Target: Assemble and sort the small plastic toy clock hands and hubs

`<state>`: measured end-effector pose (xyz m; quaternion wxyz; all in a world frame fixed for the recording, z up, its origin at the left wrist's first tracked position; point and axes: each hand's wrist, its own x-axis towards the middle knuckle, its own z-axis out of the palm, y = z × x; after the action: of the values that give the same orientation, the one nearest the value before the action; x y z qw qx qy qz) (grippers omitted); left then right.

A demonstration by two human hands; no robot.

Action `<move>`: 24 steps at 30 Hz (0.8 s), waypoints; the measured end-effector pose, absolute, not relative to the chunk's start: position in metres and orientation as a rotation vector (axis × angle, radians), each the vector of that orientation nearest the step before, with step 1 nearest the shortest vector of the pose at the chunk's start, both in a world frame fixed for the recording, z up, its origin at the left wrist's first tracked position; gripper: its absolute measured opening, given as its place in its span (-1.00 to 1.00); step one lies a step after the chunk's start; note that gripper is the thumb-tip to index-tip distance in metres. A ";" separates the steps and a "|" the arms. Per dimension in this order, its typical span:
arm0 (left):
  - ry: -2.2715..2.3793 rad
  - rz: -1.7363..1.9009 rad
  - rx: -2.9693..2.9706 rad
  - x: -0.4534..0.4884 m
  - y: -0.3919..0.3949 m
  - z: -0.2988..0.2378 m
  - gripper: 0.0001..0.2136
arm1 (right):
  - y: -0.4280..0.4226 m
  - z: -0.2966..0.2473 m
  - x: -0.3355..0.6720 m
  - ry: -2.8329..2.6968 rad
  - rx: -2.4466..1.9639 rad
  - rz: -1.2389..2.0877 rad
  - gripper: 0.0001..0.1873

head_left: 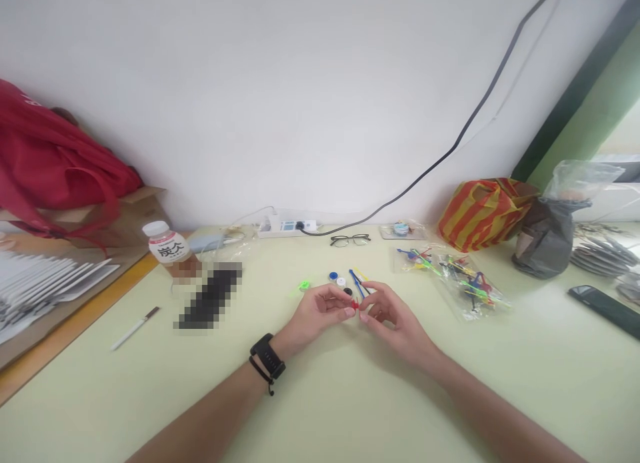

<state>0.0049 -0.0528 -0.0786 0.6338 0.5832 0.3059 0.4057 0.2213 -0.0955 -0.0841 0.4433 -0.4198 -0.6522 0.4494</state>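
Note:
My left hand (320, 311) and my right hand (390, 313) meet over the pale green table (350, 396), both pinching a small red piece (355, 305) between their fingertips. A black watch and band sit on my left wrist (267, 359). Just beyond the fingers lie blue and yellow thin sticks (358, 281), a blue round cap (333, 276), a white round cap (341, 281) and a small black piece (348, 291). A green piece (303, 286) lies a little to the left.
A clear bag of coloured sticks (457, 276) lies at right, with a striped red-yellow bag (483, 209) and grey bag (547, 233) behind. A phone (605, 308) is far right. Glasses (350, 239), power strip (287, 227), bottle (167, 246), pen (135, 327), stacked papers (45, 283).

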 end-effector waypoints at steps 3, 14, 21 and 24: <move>0.685 0.938 1.326 0.005 -0.052 -0.079 -0.76 | -0.097 -0.085 0.220 -1.593 -1.038 1.101 -0.09; 0.664 0.937 1.315 0.004 -0.050 -0.084 -0.76 | -0.094 -0.078 0.225 -1.579 -1.105 1.092 -0.35; 0.687 0.927 1.313 0.005 -0.052 -0.078 -0.76 | -0.096 -0.080 0.221 -1.622 -1.049 0.986 -0.62; 0.718 0.893 1.286 0.005 -0.052 -0.075 -0.72 | -0.097 -0.085 0.223 -1.736 -1.056 0.795 -0.49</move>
<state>0.0053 -0.0524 -0.0755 0.6516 0.5664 0.3160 0.3933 0.2233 -0.0974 -0.0850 0.4617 -0.4294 -0.7058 0.3230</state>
